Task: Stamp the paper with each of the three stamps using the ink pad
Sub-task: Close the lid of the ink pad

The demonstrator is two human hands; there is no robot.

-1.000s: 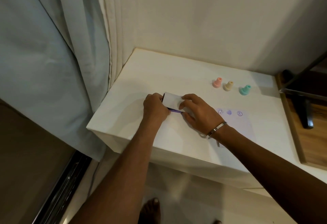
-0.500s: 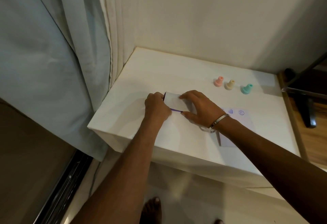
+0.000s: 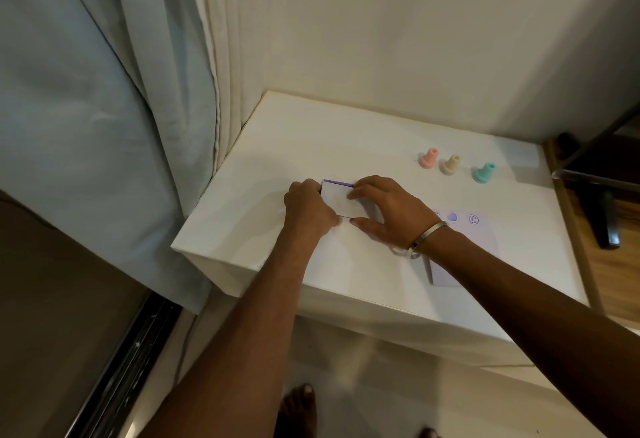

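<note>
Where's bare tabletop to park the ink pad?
Free: far-left corner of the table by the curtain, and the right front edge beyond the paper. Crowded: middle, both hands on the ink pad; stamps far right.

The scene is seen from a single wide-angle view, worn at head height and aimed forward and steeply down. The white table [image 3: 363, 146] is looked at from beyond its near edge, its left corners fully framed, its right edge close to the frame's side. Both forearms are taken in from below; floor is included.
</note>
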